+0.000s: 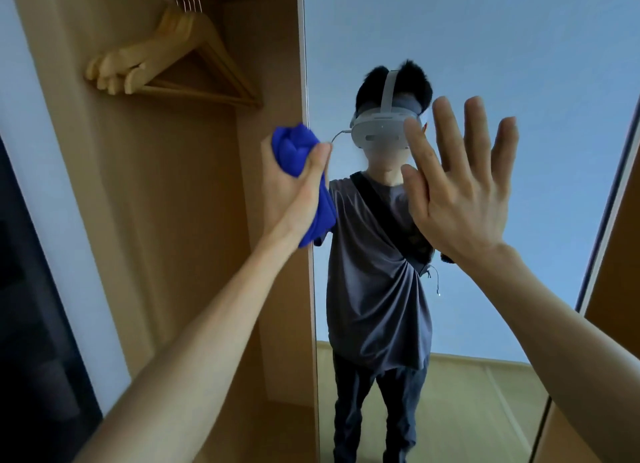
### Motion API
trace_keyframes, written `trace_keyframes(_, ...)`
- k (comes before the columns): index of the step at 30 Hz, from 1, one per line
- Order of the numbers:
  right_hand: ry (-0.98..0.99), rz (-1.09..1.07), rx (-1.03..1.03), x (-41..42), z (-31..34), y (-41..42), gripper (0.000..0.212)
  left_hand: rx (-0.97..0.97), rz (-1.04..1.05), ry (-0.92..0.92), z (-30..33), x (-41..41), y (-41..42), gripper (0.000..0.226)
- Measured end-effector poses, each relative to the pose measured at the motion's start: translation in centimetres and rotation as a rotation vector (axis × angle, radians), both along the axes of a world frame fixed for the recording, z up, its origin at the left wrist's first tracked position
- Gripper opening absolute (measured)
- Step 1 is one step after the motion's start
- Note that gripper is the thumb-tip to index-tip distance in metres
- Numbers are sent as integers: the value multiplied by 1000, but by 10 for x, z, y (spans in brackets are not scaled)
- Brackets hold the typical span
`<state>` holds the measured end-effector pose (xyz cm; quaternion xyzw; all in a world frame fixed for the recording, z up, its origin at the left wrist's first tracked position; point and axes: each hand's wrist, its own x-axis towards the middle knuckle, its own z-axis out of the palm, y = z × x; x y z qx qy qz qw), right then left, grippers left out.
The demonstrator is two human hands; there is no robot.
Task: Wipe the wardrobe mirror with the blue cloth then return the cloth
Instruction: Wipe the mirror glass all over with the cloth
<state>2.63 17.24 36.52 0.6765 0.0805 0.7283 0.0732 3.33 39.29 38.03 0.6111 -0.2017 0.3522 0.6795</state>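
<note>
Two hands up at the mirror: left hand fisted around the bunched blue cloth, held at the mirror's left edge, cloth tail hanging below the fist; right hand released, fingers straight and spread, palm facing the glass, contact with it unclear. Mirror reflects the person in a grey T-shirt with a white headset and a dark strap across the chest. Left of the mirror, the open wooden wardrobe holds a bunch of wooden hangers on its rail.
</note>
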Motion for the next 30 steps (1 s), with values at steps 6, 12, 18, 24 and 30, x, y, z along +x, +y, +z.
trace_keyframes(6, 6, -4, -3, -2, 1, 0, 46, 22, 2, 31, -57, -9, -1, 34)
trace_keyframes(12, 37, -8, -9, -9, 3, 0, 44, 34, -2, 76, -84, -16, -3, 30)
trace_keyframes(18, 142, 96, -16, -37, -13, 3, 37, 39, 32, 111, -100, -23, -5, 31)
trace_keyframes(24, 249, 96, -14, -45, -56, -3, 33, 39, 64, 190, -122, -25, -3, 40)
trace_keyframes(30, 238, 62, -8, -46, -75, 0, 34, 61, 8, 166, -130, -24, -3, 31)
